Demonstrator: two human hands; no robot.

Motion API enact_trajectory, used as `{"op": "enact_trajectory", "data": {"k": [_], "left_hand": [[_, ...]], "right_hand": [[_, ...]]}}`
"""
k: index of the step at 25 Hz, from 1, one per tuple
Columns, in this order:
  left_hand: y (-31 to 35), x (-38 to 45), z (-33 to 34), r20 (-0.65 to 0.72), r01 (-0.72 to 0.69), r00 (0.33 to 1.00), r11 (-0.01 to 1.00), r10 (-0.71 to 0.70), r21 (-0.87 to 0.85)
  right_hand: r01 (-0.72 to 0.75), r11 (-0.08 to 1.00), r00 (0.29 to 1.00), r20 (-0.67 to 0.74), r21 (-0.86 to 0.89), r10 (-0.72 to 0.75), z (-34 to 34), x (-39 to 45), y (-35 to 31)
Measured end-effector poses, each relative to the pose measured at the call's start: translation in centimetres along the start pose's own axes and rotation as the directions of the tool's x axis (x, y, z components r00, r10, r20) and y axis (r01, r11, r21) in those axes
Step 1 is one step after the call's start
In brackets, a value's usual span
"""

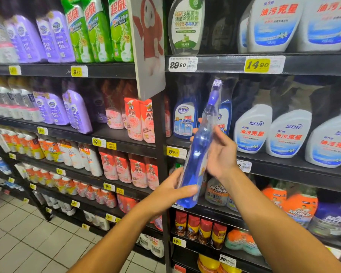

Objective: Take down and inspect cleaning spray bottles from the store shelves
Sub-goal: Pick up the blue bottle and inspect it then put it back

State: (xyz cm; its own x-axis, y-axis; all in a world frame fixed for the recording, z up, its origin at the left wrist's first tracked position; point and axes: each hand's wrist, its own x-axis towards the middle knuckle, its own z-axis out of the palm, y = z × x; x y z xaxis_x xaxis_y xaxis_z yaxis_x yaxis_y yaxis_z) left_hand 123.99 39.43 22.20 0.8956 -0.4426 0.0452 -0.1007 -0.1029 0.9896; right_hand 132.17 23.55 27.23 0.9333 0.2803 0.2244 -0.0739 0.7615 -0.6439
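Observation:
A tall blue spray bottle (200, 146) in clear wrap is off the shelf, in front of the racks, tilted with its trigger head up near the second shelf. My left hand (172, 191) grips its lower body, thumb across the front. My right hand (220, 152) holds the bottle's middle from the right, fingers curled behind it. Two matching blue bottles (184, 119) stand on the shelf just behind.
White spray bottles (254, 131) with red lettering fill the shelf (283, 164) to the right. Purple, green and pink refill pouches (134, 121) line the left racks. A black upright post (161, 144) divides the bays. Orange Mr Muscle bottles (299, 209) and cans sit lower; tiled floor lies at bottom left.

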Motion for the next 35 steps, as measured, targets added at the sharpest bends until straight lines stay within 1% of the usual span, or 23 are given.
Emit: {"op": "enact_trajectory", "data": {"k": [2, 3, 4, 5, 7, 9, 11, 12, 13, 15, 16, 17, 19, 20, 21, 22, 23, 26, 28, 29, 32, 35], "left_hand": [[0.2, 0.8, 1.0, -0.112, 0.004, 0.993, 0.979, 0.019, 0.202], [0.1, 1.2, 1.3, -0.177, 0.014, 0.983, 0.949, 0.045, 0.316], [0.0, 1.5, 1.6, -0.239, 0.028, 0.968, 0.918, 0.073, 0.395], [-0.2, 1.7, 1.9, -0.289, 0.038, 0.952, 0.900, 0.099, 0.434], [-0.5, 1.8, 2.3, -0.344, 0.024, 0.927, 0.891, 0.150, 0.454], [-0.6, 1.8, 2.6, -0.363, 0.013, 0.916, 0.890, 0.173, 0.456], [-0.6, 1.7, 2.5, -0.347, 0.017, 0.924, 0.886, 0.163, 0.463], [-0.5, 1.7, 2.2, -0.320, 0.014, 0.936, 0.896, 0.144, 0.443], [-0.4, 1.7, 1.9, -0.268, -0.005, 0.957, 0.928, 0.114, 0.374], [-0.6, 1.4, 0.9, -0.104, -0.046, 0.993, 0.994, 0.056, 0.098], [-0.8, 1.2, 0.6, -0.029, -0.050, 0.998, 0.997, 0.049, -0.050], [-1.1, 1.0, 0.3, 0.025, -0.039, 0.999, 0.982, 0.044, -0.186], [-1.6, 0.9, 0.1, 0.152, 0.022, 0.987, 0.901, 0.049, -0.433], [-2.0, 1.0, 0.1, 0.260, 0.052, 0.959, 0.836, 0.110, -0.546], [-2.2, 1.1, 0.1, 0.340, 0.078, 0.923, 0.776, 0.181, -0.626], [-2.3, 1.3, 0.1, 0.364, 0.112, 0.911, 0.736, 0.191, -0.667], [-2.2, 1.6, 0.1, 0.346, 0.140, 0.928, 0.726, 0.141, -0.673], [-1.9, 3.8, 1.6, 0.290, 0.182, 0.957, 0.753, 0.012, -0.632], [-1.1, 5.5, 3.4, 0.247, 0.188, 0.968, 0.781, -0.044, -0.595], [-0.6, 6.4, 4.5, 0.245, 0.190, 0.968, 0.786, -0.051, -0.589], [0.1, 8.6, 8.0, 0.292, 0.233, 0.954, 0.768, -0.063, -0.596], [-0.1, 9.9, 11.3, 0.420, 0.354, 0.902, 0.718, -0.095, -0.599]], "right_hand": [[-0.032, 0.998, 0.999, 0.006, -0.059, 0.032, 0.9, 0.5, 0.1], [-0.042, 0.994, 0.999, 0.011, -0.106, 0.043, 1.3, 0.9, 0.1], [-0.051, 0.988, 0.998, 0.025, -0.146, 0.055, 1.7, 1.2, 0.1], [-0.064, 0.985, 0.996, 0.044, -0.161, 0.072, 2.0, 1.4, 0.2], [-0.101, 0.986, 0.990, 0.082, -0.130, 0.112, 2.4, 1.6, 0.2], [-0.114, 0.987, 0.986, 0.106, -0.113, 0.126, 2.4, 1.7, 0.2], [-0.116, 0.983, 0.986, 0.101, -0.143, 0.131, 2.6, 1.6, 0.3], [-0.105, 0.979, 0.989, 0.085, -0.176, 0.122, 2.6, 1.5, 0.3], [-0.080, 0.970, 0.993, 0.063, -0.228, 0.097, 2.5, 1.5, 0.3], [-0.040, 0.928, 0.999, 0.005, -0.370, 0.045, 1.9, 1.5, 0.4], [-0.040, 0.911, 0.999, -0.002, -0.410, 0.043, 1.6, 1.4, 0.4], [-0.045, 0.906, 0.998, 0.012, -0.420, 0.056, 1.3, 1.2, 0.2], [-0.027, 0.906, 0.998, 0.032, -0.422, 0.045, 1.0, 0.6, -0.5], [0.001, 0.895, 0.999, 0.033, -0.446, 0.015, 0.7, 0.3, -0.9], [0.036, 0.876, 0.999, 0.019, -0.481, -0.031, 0.5, 0.0, -1.4], [0.068, 0.848, 0.996, -0.008, -0.526, -0.085, 0.3, -0.3, -1.8], [0.095, 0.815, 0.989, -0.039, -0.572, -0.142, 0.2, -0.6, -2.3], [0.160, 0.706, 0.948, -0.093, -0.690, -0.305, -0.2, -2.2, -4.6], [0.190, 0.678, 0.911, -0.131, -0.710, -0.392, -0.8, -3.7, -6.5], [0.203, 0.664, 0.887, -0.151, -0.719, -0.436, -1.0, -4.5, -7.5], [0.181, 0.602, 0.825, -0.213, -0.778, -0.524, -2.0, -7.1, -10.3], [0.146, 0.577, 0.785, -0.262, -0.803, -0.562, -2.8, -10.4, -12.7]]}}
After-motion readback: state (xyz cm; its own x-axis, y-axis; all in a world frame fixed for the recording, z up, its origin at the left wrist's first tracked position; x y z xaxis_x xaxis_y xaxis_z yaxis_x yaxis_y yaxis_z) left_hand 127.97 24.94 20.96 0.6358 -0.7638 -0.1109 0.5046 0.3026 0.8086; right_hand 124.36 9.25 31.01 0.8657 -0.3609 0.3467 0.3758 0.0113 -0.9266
